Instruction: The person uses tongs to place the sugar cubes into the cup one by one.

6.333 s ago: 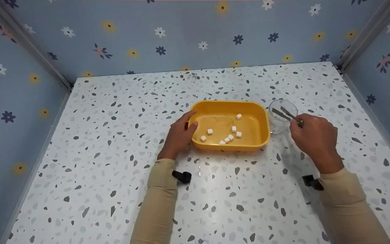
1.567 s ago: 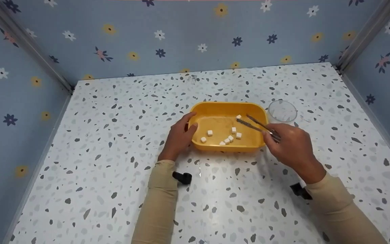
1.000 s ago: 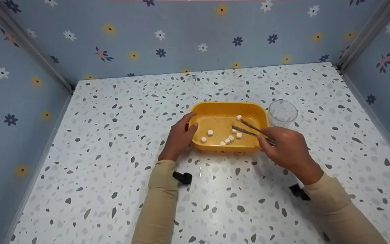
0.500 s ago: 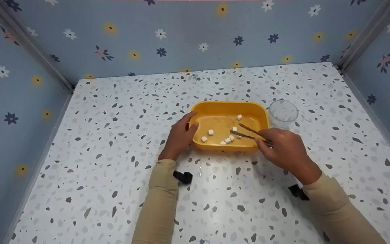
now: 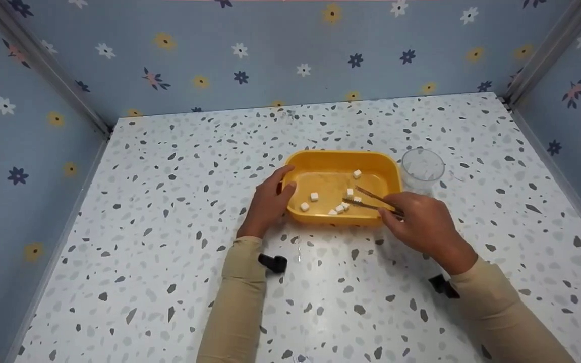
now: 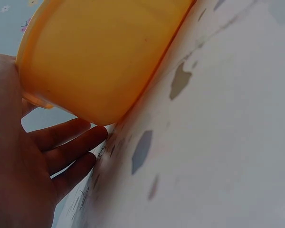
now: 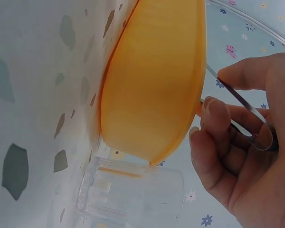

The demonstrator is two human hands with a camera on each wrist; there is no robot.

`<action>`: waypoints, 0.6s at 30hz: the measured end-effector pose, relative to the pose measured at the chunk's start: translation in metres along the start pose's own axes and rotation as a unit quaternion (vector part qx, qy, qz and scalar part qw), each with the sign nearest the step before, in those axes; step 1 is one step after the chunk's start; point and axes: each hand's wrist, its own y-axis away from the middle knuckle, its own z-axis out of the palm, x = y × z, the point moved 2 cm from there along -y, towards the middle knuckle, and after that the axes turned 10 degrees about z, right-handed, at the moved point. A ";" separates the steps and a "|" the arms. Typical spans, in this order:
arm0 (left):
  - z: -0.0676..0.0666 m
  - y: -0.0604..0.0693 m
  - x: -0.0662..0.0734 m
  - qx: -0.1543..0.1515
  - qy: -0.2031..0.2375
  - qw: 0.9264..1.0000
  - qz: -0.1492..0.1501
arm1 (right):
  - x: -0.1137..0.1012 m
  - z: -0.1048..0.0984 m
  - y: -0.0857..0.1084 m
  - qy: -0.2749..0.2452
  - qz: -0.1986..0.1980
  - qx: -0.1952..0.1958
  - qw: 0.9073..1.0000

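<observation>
My left hand (image 5: 268,204) grips the left end of a yellow plastic tub (image 5: 341,220), thumb over its rim; in the left wrist view, other fingers lie along the outside wall. Metal tongs (image 5: 364,204) are held in my right hand (image 5: 424,222) between thumb and fingers. Their two arms stand apart, reaching over the tub's right half. One small white cube (image 5: 350,192) lies between the tips; whether they touch it I cannot tell. A second cube (image 5: 357,200) is partly hidden by the nearer arm. Several more white cubes (image 5: 314,196) are scattered on the tub floor.
A clear glass (image 5: 422,166) stands just right of the tub, behind my right hand. The right wrist view shows a pale cube-like shape (image 7: 103,185) inside it. The speckled tabletop (image 5: 169,242) meets flowered walls (image 5: 270,30) at the back and sides.
Earlier the tongs were over the glass; my right hand has since moved left over the tub, then nearer to me, bringing the tips around a cube. My left hand has stayed on the tub.
</observation>
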 end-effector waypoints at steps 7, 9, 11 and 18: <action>0.000 0.002 0.000 0.000 0.002 1.000 0.002 | -0.001 0.002 0.001 0.003 0.013 -0.014 1.000; 0.000 0.002 0.000 0.000 0.001 1.000 0.000 | 0.000 0.002 0.000 0.004 0.015 -0.017 1.000; 0.000 0.002 -0.001 0.000 0.001 1.000 -0.001 | 0.000 0.002 0.000 0.005 0.017 -0.020 1.000; 0.000 0.000 0.000 -0.002 -0.002 1.000 -0.001 | -0.001 0.001 0.000 0.009 0.024 -0.025 0.999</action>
